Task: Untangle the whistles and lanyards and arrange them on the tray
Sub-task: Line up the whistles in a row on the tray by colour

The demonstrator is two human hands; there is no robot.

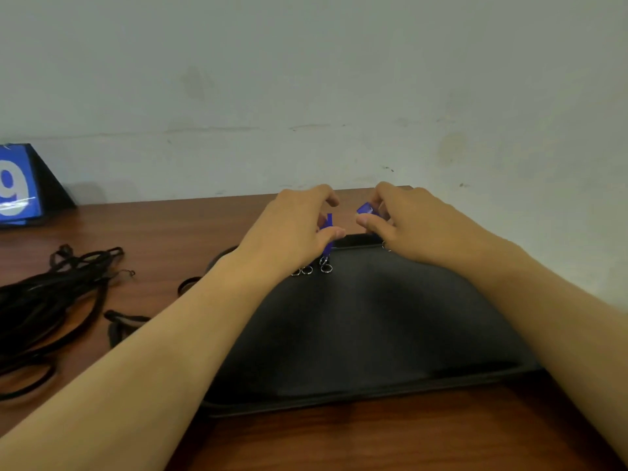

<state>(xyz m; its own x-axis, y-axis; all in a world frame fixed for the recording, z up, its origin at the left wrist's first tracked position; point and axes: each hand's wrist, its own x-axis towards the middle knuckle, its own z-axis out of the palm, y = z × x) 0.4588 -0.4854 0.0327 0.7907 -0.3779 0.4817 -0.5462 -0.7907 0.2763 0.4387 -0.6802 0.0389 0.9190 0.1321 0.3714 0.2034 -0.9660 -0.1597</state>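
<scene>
My left hand (292,229) pinches one blue whistle (328,232) and my right hand (407,226) pinches another blue whistle (365,209), both over the far edge of the black tray (356,334); black lanyards (51,300) lie left on the table (153,226).

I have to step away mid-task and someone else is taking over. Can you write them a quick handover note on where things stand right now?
Left hand: pinches a blue whistle over the far edge of the black tray.
Right hand: pinches a second blue whistle beside it.
Metal split rings lie on the tray's far end, under the left hand.
The black lanyards sit in a tangled heap on the wooden table, left of the tray.
Done: whistles look detached from the lanyards.
Left: set the whistles down, untangle the lanyards, arrange them on the tray.
</scene>
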